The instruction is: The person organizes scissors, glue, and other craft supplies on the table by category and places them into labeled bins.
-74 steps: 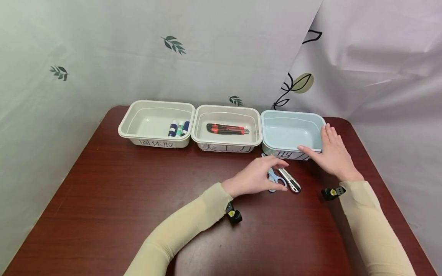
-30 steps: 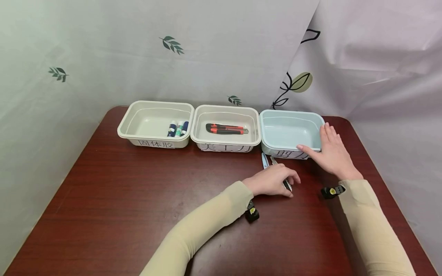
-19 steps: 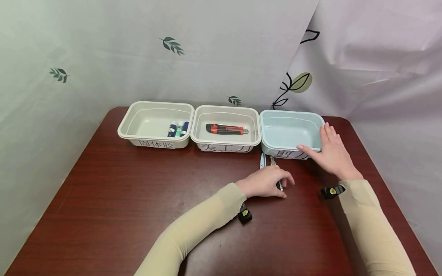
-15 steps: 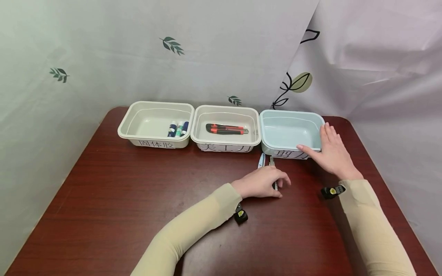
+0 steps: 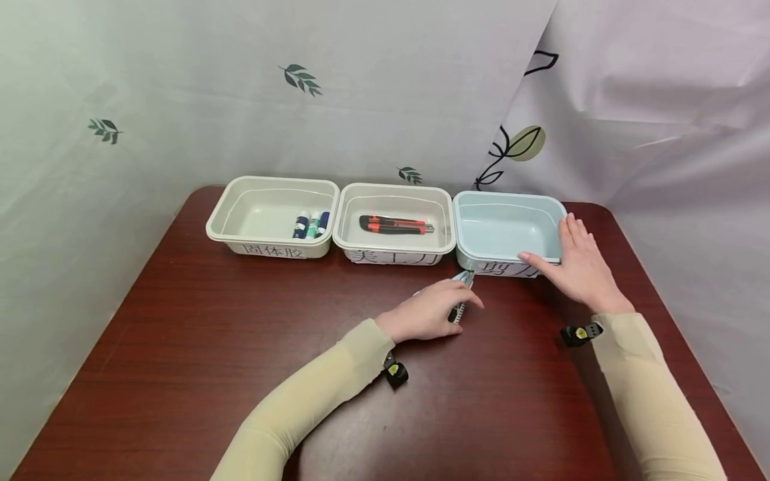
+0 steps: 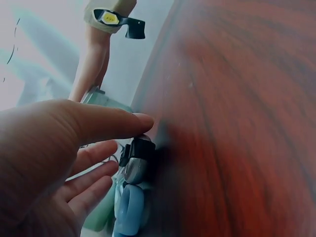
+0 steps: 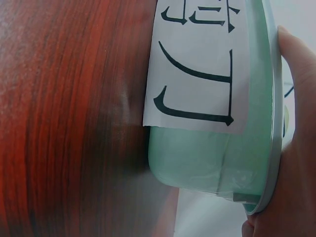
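Observation:
My left hand (image 5: 430, 310) lies low over the table with relaxed, slightly bent fingers around a silver-and-black utility knife (image 5: 457, 312). In the left wrist view the thumb is by the end of the knife (image 6: 136, 165), the other fingers are beside it, and a blue scissors handle (image 6: 131, 210) lies next to it. The scissors (image 5: 462, 275) are mostly hidden under the hand in the head view. My right hand (image 5: 586, 267) rests on the right end of the light blue bin (image 5: 508, 257), thumb on the front rim, fingers straight along the side.
Left of the blue bin stand two off-white bins in a row. The middle bin (image 5: 394, 188) holds a red-and-black utility knife (image 5: 396, 225). Inside the left bin (image 5: 252, 194) lie three small glue sticks (image 5: 311, 225). Paper labels cover the bin fronts. A patterned curtain hangs behind the dark red table (image 5: 240, 334).
My left hand went right over the knife, then moved back left; the knife slid left with it and the scissors turned. The right hand stays on the blue bin.

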The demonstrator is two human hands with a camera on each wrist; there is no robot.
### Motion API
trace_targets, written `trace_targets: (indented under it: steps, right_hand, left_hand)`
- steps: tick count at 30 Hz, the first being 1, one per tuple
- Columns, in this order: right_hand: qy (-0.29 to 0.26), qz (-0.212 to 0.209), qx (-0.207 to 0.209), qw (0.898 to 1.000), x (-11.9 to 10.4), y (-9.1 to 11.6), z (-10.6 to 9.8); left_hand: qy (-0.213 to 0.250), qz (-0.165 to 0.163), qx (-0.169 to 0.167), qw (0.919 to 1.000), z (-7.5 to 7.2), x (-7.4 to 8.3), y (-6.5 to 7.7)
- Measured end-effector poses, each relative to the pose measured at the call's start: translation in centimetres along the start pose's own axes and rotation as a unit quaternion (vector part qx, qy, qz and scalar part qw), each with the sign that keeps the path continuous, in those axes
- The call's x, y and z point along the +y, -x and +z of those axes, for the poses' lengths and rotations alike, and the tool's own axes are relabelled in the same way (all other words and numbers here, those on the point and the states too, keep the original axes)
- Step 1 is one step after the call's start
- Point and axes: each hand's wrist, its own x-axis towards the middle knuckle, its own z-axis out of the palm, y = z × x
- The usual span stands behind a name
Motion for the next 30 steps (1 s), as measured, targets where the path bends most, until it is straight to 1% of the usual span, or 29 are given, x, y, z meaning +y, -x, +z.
trace_targets:
  steps: [10, 16, 23, 30]
  right_hand:
    - [0.001, -0.005, 0.002, 1.000, 0.0, 0.0, -0.1]
    - [0.000, -0.006, 0.004, 1.000, -0.1, 0.0, -0.2]
    - [0.001, -0.004, 0.001, 1.000, 0.0, -0.1, -0.1]
    - [0.000, -0.004, 0.002, 1.000, 0.0, -0.1, 0.0]
  left_hand:
    - [-0.001, -0.046, 0.003, 0.9989, -1.1, -1.5, 1.1]
    - [0.005, -0.054, 0.009, 0.9985, -1.8, -2.2, 1.6]
    - [-0.005, -0.059, 0.008, 0.9982, -2.4, -2.9, 2.0]
    - [-0.013, -0.078, 0.004, 0.9969, -2.8, -3.4, 2.2]
